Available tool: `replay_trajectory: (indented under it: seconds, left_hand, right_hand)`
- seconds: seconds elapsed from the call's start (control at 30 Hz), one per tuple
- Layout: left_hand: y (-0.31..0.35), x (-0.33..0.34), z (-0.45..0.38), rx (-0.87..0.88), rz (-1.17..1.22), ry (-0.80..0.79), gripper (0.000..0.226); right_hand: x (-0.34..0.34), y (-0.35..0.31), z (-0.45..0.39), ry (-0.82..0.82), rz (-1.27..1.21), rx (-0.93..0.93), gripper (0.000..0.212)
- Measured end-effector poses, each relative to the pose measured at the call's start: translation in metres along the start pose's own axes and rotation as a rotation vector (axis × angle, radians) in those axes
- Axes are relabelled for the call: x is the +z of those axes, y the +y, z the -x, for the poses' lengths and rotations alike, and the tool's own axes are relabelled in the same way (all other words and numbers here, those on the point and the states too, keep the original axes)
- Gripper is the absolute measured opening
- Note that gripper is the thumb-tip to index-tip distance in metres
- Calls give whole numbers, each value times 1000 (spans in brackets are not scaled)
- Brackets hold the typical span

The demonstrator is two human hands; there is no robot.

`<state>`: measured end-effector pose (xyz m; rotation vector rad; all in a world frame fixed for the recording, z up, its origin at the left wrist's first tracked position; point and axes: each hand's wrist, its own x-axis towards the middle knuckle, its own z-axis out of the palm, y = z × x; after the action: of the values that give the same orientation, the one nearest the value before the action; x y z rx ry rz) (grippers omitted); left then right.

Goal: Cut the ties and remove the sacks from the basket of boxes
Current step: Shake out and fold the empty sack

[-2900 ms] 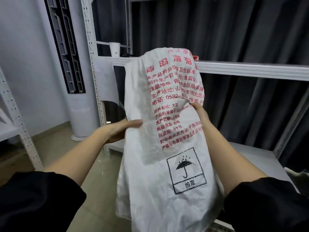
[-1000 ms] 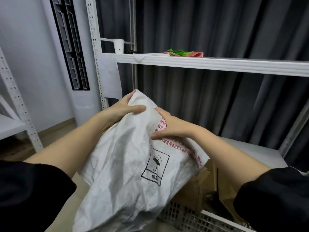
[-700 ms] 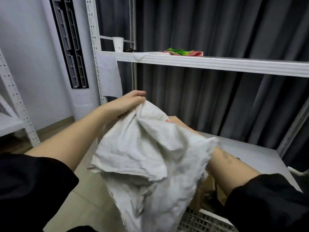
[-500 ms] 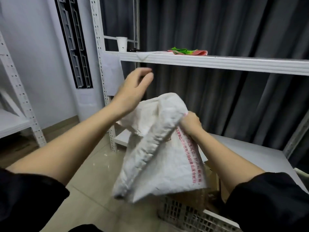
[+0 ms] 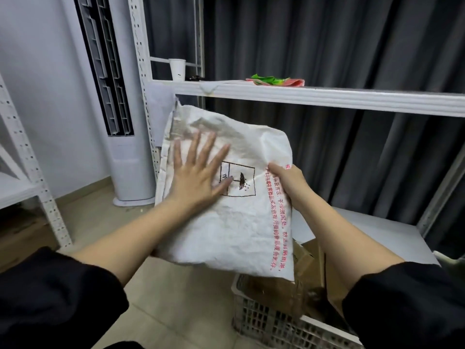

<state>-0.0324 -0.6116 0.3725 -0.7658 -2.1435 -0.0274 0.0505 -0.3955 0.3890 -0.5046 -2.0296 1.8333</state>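
Sack (image 5: 234, 217): white woven, folded roughly flat into a rectangle, held up mid-frame in the air, above and slightly left of the basket (image 5: 271, 321). Black box symbol near its centre, red printed text running down its right edge. Left hand (image 5: 198, 172): fingers straight and spread, palm flat on the front face of the sack, thumb tip touching the black symbol. Right hand (image 5: 286, 182): gripping the sack's right edge at about mid-height, thumb on the front face, other fingers hidden behind the fabric. Both forearms bare, black sleeves at the bottom corners of the frame. Basket is white perforated plastic, lower right of frame on the tiled floor, partly hidden under the sack and the right arm. Brown cardboard boxes (image 5: 312, 263) sit in it, flaps visible just below the sack's lower right corner. Ties: can't make any out. Background: white metal shelf (image 5: 327, 96) crosses the upper half of the frame, with a white paper cup (image 5: 177, 69) at its left end and a green and pink item (image 5: 275, 80) lying flat further right. Dark grey curtain (image 5: 327, 46) behind the shelving. Tall white standing air conditioner (image 5: 118, 109) at upper left against the wall.
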Motion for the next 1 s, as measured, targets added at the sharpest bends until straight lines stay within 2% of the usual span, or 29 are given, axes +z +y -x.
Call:
replay_trajectory:
  seconds: [0.07, 0.23, 0.3, 0.37, 0.43, 0.5, 0.53, 0.6, 0.67, 0.73, 0.77, 0.83, 0.9, 1.0]
  left_hand:
    - [-3, 4, -2, -194, 106, -72, 79]
    - [-12, 17, 8, -464, 369, -189, 83]
    - [-15, 20, 14, -567, 717, -245, 89]
    - [-7, 17, 22, -617, 1252, -254, 98]
    - [-2, 15, 32, -803, 1605, -315, 102]
    - [-5, 14, 44, -908, 1827, -567, 104]
    - [-3, 10, 48, -889, 1930, -683, 103]
    - [4, 1, 53, -846, 2086, -801, 95]
    - [12, -2, 52, -854, 2170, -790, 82]
    - [15, 2, 49, -821, 2236, -706, 71]
    - [15, 3, 48, -804, 2268, -685, 68]
    - [10, 7, 47, -797, 2271, -694, 61]
    - [-2, 13, 50, -847, 2151, -740, 47]
    - [-26, 23, 55, -1009, 1883, -728, 40]
  right_hand:
    - [-6, 1, 4, -118, -97, 11, 34]
    - [-24, 12, 11, -294, -340, 66, 31]
    - [-32, 18, 15, -344, -495, 146, 39]
    - [-34, 24, 18, -343, -609, 184, 30]
    - [-33, 26, 22, -349, -711, 175, 34]
    - [-28, 27, 28, -376, -774, 150, 37]
    - [-26, 24, 31, -378, -802, 134, 36]
    - [-19, 15, 39, -352, -838, 67, 38]
    - [-12, 11, 44, -352, -843, -19, 50]
    - [-5, 3, 53, -344, -832, -85, 60]
    - [-3, 0, 57, -360, -828, -99, 57]
    - [-9, 5, 47, -426, -806, -67, 39]
    - [-20, 10, 33, -409, -714, 31, 29]
    - [-43, 25, 5, -322, -310, 67, 41]
